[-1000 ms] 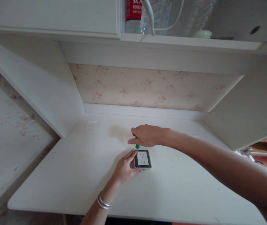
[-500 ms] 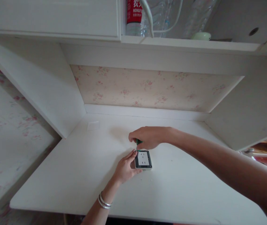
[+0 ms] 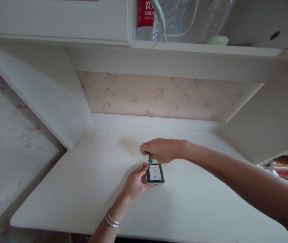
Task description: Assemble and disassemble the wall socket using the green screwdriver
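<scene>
A square wall socket, white in the middle with a dark frame, lies face up on the white desk. My left hand grips it from the left, the fingers at its upper left corner and the thumb along its lower edge. Above the socket's top edge, my right hand is closed round the green handle of a screwdriver. The tool points down at the upper left part of the frame; its tip is too small to make out.
White side panels stand left and right of the desk. Overhead, an open shelf holds plastic bottles, a white cable and a pale green round object. A faint square patch shows at the desk's back left.
My right hand has turned a little on the screwdriver, and more of the green handle shows below the fingers. The socket and my left hand stay in place on the desk.
</scene>
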The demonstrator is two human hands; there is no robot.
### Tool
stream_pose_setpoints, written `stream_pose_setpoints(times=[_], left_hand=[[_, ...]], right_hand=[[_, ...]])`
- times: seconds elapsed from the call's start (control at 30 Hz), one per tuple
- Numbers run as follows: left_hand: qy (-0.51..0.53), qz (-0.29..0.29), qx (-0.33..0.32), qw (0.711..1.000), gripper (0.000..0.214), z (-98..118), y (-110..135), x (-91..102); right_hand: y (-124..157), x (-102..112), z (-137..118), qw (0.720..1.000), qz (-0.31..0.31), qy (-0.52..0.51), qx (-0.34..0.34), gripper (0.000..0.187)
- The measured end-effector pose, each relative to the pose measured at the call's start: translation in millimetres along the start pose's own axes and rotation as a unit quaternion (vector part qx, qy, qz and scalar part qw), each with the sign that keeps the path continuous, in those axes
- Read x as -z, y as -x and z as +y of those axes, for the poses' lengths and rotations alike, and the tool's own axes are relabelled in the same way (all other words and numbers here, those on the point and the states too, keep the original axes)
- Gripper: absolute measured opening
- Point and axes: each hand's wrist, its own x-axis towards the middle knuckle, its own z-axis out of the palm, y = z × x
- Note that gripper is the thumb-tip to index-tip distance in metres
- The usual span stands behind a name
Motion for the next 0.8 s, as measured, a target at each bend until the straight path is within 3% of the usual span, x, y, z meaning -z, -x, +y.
stream_pose_setpoints(times=[0.07, 0.2, 0.27, 0.4, 0.5, 0.57, 0.73, 0.8], left_hand=[[-0.001, -0.001, 0.004, 1.000, 0.086, 0, 0, 0.1], [-0.003, -0.001, 0.006, 1.000, 0.087, -3, -1, -1.7], [-0.002, -0.002, 0.003, 1.000, 0.087, -5, -1, -2.6], [-0.007, -0.003, 0.004, 1.000, 0.088, -5, 0, -2.5], [-0.010, -0.004, 0.008, 1.000, 0.088, -2, 0, -0.8], [-0.011, -0.004, 0.012, 1.000, 0.087, 0, 0, 0.6], [-0.010, -0.004, 0.012, 1.000, 0.086, 1, -1, 1.2], [-0.007, -0.005, 0.008, 1.000, 0.087, 0, -1, 0.2]], right_hand=[[0, -1, 0, 1.000, 0.013, -0.007, -0.008, 0.031], [-6, -9, -3, 0.988, 0.061, 0.003, -0.141, 0.045], [-8, -10, -4, 0.982, 0.058, 0.025, -0.176, 0.045], [-5, -4, -4, 0.997, 0.013, 0.006, -0.076, 0.024], [-1, 3, -4, 1.000, -0.010, -0.011, -0.023, 0.032], [0, 4, -6, 0.999, -0.009, -0.013, -0.029, 0.038], [-8, 0, -15, 0.981, 0.026, 0.058, -0.181, 0.059], [-10, -1, -15, 0.975, 0.017, 0.086, -0.203, 0.052]])
